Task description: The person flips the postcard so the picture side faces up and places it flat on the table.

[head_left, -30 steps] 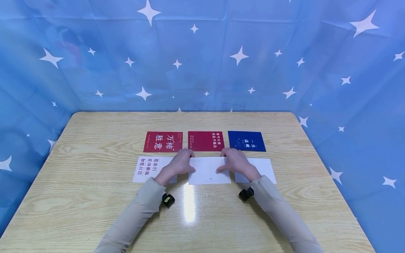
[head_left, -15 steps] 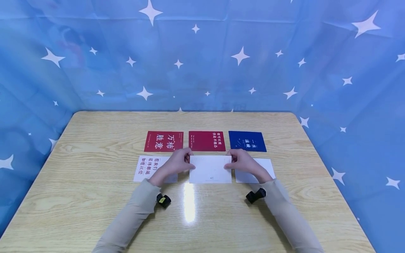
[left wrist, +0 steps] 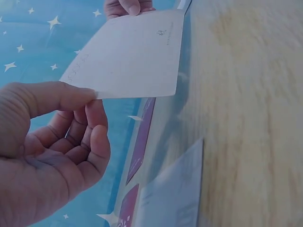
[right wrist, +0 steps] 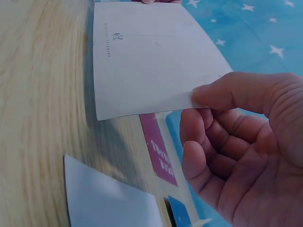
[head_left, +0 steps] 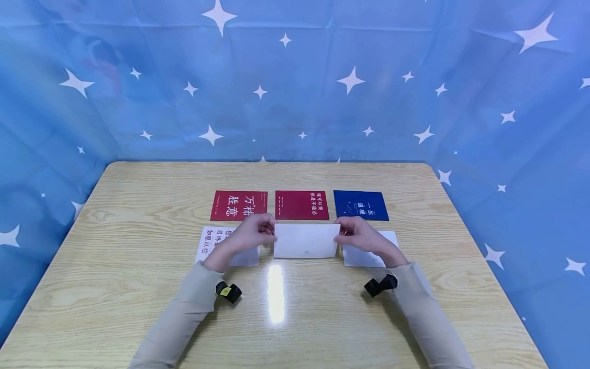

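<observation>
A white postcard with a small printed mark is held raised and tilted above the table, its plain side toward me. My left hand pinches its left edge between thumb and fingers, as the left wrist view shows close up. On the opposite edge, my right hand pinches it the same way; the right wrist view shows the thumb on top and curled fingers beneath. The side facing away is hidden. Below my left hand lies a white card with dark red characters, partly covered. A blank white card lies under my right hand.
Behind the hands, a red card with large white characters, a plainer red card and a blue card lie in a row on the wooden table. A blue star-patterned curtain surrounds the table.
Both hands have pinched the middle white postcard by its side edges and lifted it from the table, tilting it up. The hands have moved slightly apart. The other cards have stayed put.
</observation>
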The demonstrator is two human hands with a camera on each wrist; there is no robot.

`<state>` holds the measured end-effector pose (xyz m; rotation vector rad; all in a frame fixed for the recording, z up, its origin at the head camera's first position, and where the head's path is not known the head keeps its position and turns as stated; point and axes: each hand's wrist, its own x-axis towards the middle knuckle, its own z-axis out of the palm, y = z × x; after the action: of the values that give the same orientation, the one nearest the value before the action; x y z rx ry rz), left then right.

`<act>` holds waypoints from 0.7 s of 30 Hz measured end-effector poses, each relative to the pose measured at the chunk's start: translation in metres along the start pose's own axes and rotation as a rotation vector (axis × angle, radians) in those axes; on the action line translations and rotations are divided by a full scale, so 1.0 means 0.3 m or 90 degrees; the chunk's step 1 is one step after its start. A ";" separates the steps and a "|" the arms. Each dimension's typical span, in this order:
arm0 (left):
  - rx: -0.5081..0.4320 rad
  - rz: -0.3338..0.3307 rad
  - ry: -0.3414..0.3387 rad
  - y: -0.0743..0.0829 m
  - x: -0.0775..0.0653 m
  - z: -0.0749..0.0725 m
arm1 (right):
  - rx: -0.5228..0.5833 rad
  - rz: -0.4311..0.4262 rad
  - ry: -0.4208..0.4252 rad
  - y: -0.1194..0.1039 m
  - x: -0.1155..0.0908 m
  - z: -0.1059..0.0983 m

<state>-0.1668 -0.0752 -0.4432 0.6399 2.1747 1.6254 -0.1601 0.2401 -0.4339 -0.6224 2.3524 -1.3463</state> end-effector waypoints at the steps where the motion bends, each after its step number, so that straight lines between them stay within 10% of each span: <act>1: -0.004 0.003 0.001 0.001 -0.002 -0.003 | -0.001 -0.002 0.003 -0.003 -0.001 0.000; 21: -0.007 0.068 0.013 0.002 -0.023 -0.022 | 0.007 -0.086 0.050 -0.044 -0.017 0.001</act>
<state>-0.1646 -0.0842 -0.4407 0.7508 2.1787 1.7029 -0.1532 0.2366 -0.4221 -0.7507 2.4000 -1.4665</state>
